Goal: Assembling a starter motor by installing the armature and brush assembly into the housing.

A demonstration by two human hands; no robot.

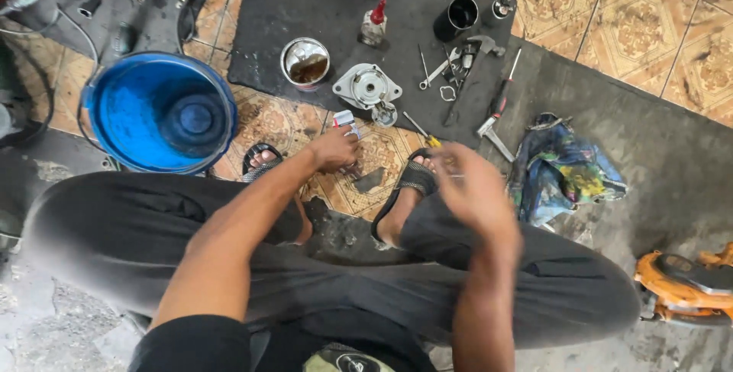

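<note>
One blue bucket (162, 112) is sitting at ten o'clock, two sandals (411, 181) centrally, one hammer (467, 74) and two screwdrivers (500, 97) at one o'clock.

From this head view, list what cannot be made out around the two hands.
- Right hand: motion-blurred, so its fingers and anything they hold cannot be told.
- Small grey and red item at the left hand: partly covered by the fingers, kind unclear.
- Orange machine: cut off by the right edge.
- Small parts beside the hammer on the dark mat: too small to identify.
</note>
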